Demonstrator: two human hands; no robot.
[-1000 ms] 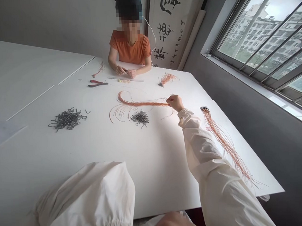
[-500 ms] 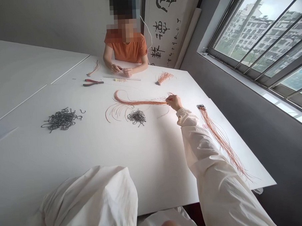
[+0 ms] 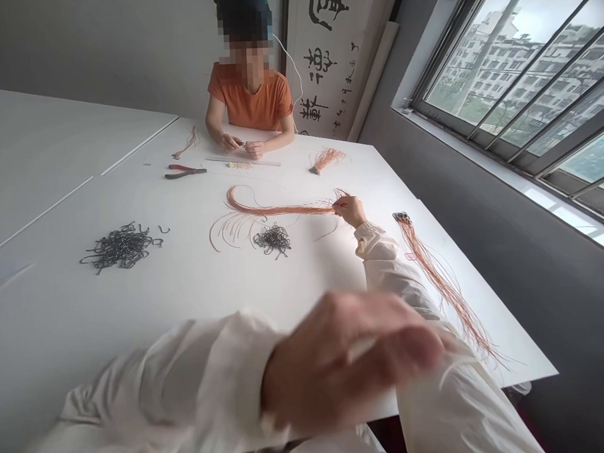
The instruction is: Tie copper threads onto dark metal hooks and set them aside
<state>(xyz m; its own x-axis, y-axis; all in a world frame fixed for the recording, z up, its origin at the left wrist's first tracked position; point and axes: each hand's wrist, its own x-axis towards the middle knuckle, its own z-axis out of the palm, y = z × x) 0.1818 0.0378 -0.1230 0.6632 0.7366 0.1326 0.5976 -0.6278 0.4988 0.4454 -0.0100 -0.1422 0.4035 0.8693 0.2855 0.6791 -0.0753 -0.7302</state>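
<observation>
head camera view: at a white table, the right hand pinches one end of a long bundle of copper-coloured strands, its fingers closed on them and a few ends poking out beyond; how many strands are caught is too small to tell. the left hand, only a sliver at the lower edge half a second ago, now rises large and blurred in the foreground, across the right sleeve. its fingers look bent, but how far they are open, or whether they hold anything, cannot be told. the right hand stays at its end of the bundle, which suggests a steady grip while the left moves well apart from it.

the bundle lies flat, smooth and fine, its other end curling back in an arc with loose strands fanned below. beside it sits a small tangled heap of dark metal hooks; farther left, a larger hook pile spreads, wiry and spiky. near the table's right edge, a second bundle trails from a dark clustered head. opposite, a person in an orange shirt works near red-and-black pliers.
</observation>
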